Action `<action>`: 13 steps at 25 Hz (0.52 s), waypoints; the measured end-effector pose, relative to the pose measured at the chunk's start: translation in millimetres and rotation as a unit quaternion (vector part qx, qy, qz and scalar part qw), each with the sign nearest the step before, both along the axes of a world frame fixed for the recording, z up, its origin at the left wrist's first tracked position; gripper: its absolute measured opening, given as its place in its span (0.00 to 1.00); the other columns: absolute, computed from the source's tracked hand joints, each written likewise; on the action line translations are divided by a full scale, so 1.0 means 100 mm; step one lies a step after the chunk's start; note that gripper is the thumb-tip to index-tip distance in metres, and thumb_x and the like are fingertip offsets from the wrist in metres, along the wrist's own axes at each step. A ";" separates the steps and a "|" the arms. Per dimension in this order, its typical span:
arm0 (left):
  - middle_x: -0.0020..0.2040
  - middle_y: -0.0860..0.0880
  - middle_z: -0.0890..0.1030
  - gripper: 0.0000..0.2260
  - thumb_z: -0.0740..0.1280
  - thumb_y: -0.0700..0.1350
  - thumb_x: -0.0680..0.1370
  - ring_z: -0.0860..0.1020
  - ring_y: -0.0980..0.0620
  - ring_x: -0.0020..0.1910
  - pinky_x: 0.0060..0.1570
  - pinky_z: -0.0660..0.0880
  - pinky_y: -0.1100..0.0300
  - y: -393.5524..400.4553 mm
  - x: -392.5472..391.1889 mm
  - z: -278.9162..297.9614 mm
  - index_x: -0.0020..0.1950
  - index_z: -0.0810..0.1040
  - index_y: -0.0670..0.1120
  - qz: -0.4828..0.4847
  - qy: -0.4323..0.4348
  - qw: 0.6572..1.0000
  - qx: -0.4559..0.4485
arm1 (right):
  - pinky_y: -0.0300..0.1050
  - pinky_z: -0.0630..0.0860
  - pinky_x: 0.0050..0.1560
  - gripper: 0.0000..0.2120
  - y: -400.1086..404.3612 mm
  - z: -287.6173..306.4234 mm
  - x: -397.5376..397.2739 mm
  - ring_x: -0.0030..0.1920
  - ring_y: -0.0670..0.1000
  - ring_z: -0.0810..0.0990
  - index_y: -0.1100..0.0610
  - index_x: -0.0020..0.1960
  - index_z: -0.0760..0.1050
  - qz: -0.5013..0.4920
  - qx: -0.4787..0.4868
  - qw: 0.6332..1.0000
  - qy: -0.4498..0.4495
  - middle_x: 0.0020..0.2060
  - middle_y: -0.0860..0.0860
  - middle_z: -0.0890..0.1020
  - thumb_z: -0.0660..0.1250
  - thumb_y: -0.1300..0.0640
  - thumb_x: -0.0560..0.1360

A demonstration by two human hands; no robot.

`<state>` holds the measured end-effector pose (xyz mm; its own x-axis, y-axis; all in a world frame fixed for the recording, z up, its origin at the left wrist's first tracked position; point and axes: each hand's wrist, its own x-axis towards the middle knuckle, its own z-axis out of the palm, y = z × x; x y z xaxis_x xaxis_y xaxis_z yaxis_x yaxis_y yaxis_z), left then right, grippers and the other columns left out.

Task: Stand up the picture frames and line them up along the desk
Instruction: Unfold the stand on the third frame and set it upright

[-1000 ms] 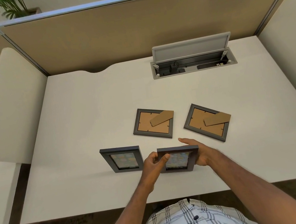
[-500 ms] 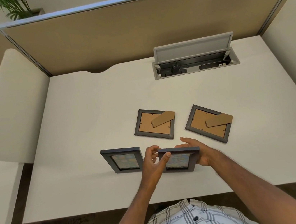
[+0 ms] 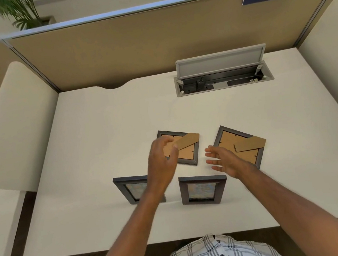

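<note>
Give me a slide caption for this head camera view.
Two picture frames upright, two face-down frames waiting, both hands empty above them.

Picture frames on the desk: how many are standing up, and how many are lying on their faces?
Standing frames: 2, the left one and the one beside it
Face-down frames with the brown back showing: 2, one under the left hand and one by the right hand
Total: 4 frames
</note>
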<state>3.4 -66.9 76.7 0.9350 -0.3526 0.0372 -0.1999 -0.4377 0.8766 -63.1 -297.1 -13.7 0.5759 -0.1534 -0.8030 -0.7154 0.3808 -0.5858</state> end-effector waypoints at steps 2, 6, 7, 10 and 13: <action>0.62 0.54 0.75 0.12 0.65 0.52 0.81 0.75 0.54 0.63 0.61 0.73 0.58 -0.04 0.37 0.04 0.63 0.77 0.51 -0.002 0.064 0.996 0.065 | 0.54 0.74 0.65 0.22 -0.02 0.04 0.13 0.63 0.55 0.78 0.54 0.70 0.74 -0.018 0.014 1.000 -0.012 0.69 0.53 0.77 0.66 0.46 0.80; 0.73 0.46 0.71 0.21 0.65 0.54 0.82 0.73 0.48 0.67 0.59 0.70 0.56 -0.14 0.99 -0.01 0.72 0.72 0.45 -0.001 0.250 0.959 0.135 | 0.56 0.72 0.69 0.26 -0.03 0.10 0.38 0.69 0.58 0.74 0.54 0.75 0.69 -0.042 0.049 0.998 -0.013 0.73 0.54 0.72 0.66 0.46 0.80; 0.75 0.45 0.70 0.23 0.64 0.54 0.83 0.71 0.47 0.69 0.61 0.70 0.55 -0.15 1.10 -0.04 0.74 0.70 0.43 -0.005 0.301 0.944 0.134 | 0.57 0.71 0.70 0.27 -0.03 0.10 0.43 0.71 0.59 0.72 0.54 0.76 0.67 -0.042 0.055 0.998 -0.008 0.74 0.54 0.70 0.65 0.46 0.80; 0.79 0.43 0.65 0.29 0.64 0.57 0.82 0.65 0.42 0.77 0.72 0.67 0.47 -0.13 1.33 -0.19 0.78 0.65 0.42 -0.005 0.420 0.896 0.141 | 0.58 0.69 0.72 0.29 0.00 0.06 0.52 0.73 0.60 0.69 0.54 0.78 0.63 -0.028 0.062 0.998 0.015 0.76 0.55 0.67 0.64 0.45 0.81; 0.82 0.42 0.61 0.33 0.64 0.60 0.82 0.63 0.40 0.78 0.74 0.67 0.44 -0.13 1.46 -0.37 0.81 0.60 0.44 -0.019 0.448 0.862 0.237 | 0.58 0.69 0.72 0.28 0.00 0.00 0.61 0.71 0.59 0.71 0.54 0.77 0.65 -0.026 0.071 0.997 0.031 0.74 0.55 0.70 0.63 0.44 0.81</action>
